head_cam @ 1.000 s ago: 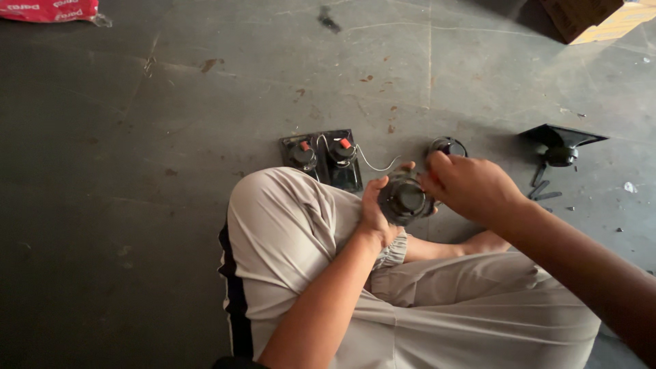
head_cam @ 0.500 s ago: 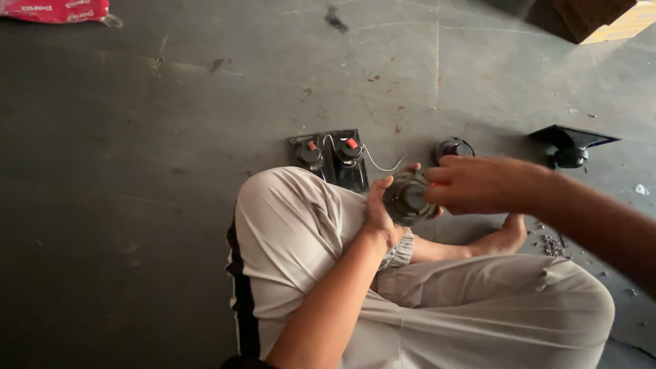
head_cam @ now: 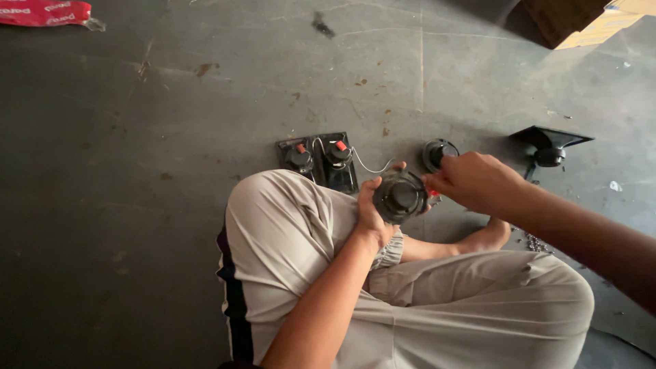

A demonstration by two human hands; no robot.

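I sit cross-legged on a dark concrete floor. My left hand [head_cam: 372, 208] grips a round black speaker driver [head_cam: 400, 196] above my knee. My right hand [head_cam: 473, 181] pinches at the driver's right edge, where a small red tip shows; what sits between its fingers is hidden. A thin white wire [head_cam: 372, 167] runs from the driver toward a black panel [head_cam: 318, 160] on the floor that carries two round black parts with red tips.
A second round black part [head_cam: 437, 154] lies on the floor behind my right hand. A black horn-shaped piece [head_cam: 550, 145] stands at the right. Cardboard boxes [head_cam: 581, 20] sit at the top right, a red packet [head_cam: 44, 12] at the top left. Small screws [head_cam: 536, 242] lie by my foot.
My right hand has slid from on top of the driver to its right edge. The view has shifted a little; my left hand keeps the same hold.
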